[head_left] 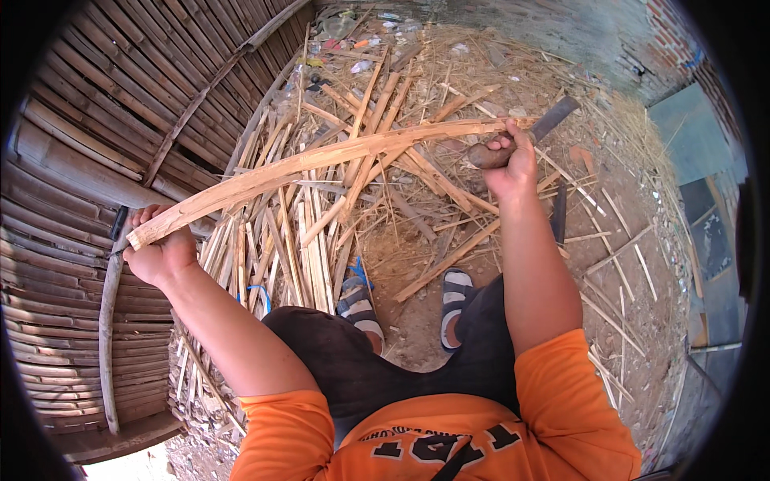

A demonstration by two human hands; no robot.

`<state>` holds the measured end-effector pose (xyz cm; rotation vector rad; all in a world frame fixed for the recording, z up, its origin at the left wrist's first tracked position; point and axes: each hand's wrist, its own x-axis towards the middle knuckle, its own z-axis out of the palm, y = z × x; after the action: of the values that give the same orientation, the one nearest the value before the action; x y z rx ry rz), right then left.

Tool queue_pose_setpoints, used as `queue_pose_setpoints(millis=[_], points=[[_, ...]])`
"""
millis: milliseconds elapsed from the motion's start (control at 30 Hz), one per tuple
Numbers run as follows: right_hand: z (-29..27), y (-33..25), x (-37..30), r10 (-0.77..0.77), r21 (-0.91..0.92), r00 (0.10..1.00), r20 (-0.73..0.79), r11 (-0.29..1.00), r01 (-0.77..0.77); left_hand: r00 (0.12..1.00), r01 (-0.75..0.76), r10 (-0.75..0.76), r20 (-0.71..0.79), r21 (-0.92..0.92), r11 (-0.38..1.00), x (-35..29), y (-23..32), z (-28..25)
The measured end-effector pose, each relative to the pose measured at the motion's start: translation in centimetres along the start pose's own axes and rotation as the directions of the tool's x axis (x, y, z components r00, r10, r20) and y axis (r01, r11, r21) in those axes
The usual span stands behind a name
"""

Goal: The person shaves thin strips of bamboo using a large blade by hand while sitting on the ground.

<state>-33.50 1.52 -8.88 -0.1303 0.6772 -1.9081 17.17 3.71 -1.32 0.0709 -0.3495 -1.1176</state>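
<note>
A long, pale, rough-split strip of wood (321, 157) spans the view between my hands and looks bowed. My left hand (164, 250) is closed around its near-left end, beside the bamboo wall. At the far right, my right hand (515, 160) is closed on a machete (555, 117), with its rounded brown handle below the fingers and its dark blade pointing up and right. The strip's other end meets the fingers of this hand; how far they wrap it is hidden.
Split sticks (309, 240) lie heaped left of my feet, with more crossed planks (377, 120) ahead. A slatted bamboo wall (88, 160) rises at the left. Blue-grey panels (702, 144) lean at the right. Shavings and scraps litter the dirt floor (618, 208).
</note>
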Motion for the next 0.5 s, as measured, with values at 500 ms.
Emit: queue_pose_setpoints(millis=[500], points=[[2.4,-5.6,-1.9,-0.401,-0.245,0.863,0.307,0.843,0.479,0.974,-0.209,0.096,0.207,0.978,0.008,-1.0,-6.9,0.5]])
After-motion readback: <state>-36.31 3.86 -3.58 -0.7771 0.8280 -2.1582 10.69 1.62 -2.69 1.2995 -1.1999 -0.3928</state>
